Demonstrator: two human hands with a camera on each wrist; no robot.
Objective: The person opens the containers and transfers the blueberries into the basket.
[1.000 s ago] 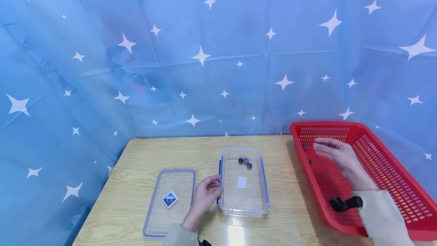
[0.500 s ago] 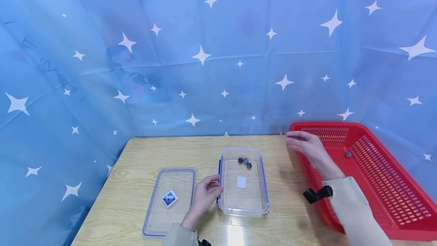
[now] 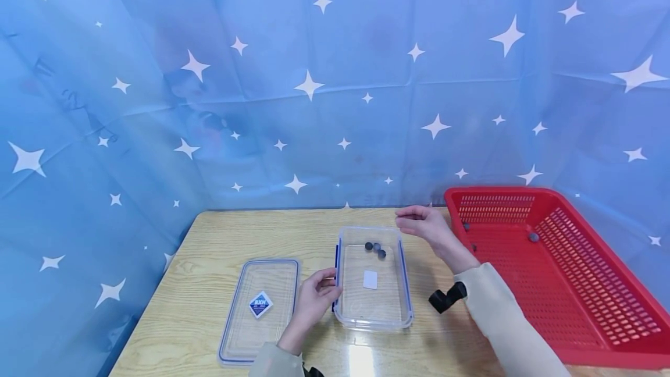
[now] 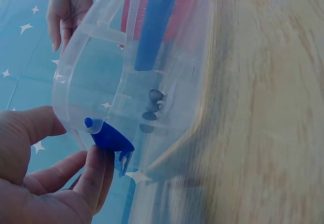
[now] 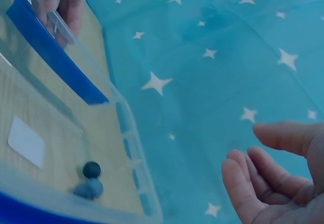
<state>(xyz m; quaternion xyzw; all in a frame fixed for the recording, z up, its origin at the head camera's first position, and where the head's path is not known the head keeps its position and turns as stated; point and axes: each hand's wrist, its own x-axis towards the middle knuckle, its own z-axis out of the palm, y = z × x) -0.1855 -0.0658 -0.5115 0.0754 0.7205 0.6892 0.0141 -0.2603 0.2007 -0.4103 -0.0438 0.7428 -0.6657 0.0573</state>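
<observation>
A clear plastic food container (image 3: 387,301) with blue side latches stands lidless on the table. My left hand (image 3: 314,301) holds its left side; in the left wrist view the thumb lies at the rim and the fingertips touch a blue latch (image 4: 111,139). Inside are several small dark balls (image 5: 92,170), clustered toward the far end, and a white rectangle (image 3: 370,279). Above the container's far right corner hovers my right hand (image 3: 426,227). Its thumb and loosely bent fingers are apart in the right wrist view, with nothing visible between them.
Left of the container lies its clear lid (image 3: 282,275) with a blue seal and a blue-and-white label (image 3: 260,305). At the right stands a red perforated basket (image 3: 555,301) holding a few dark balls (image 3: 533,237). Behind the table hangs a blue star-patterned cloth (image 3: 335,103).
My right hand has moved left, from over the red basket to above the container's right edge. The left hand, the lid and the balls in the container have stayed in place.
</observation>
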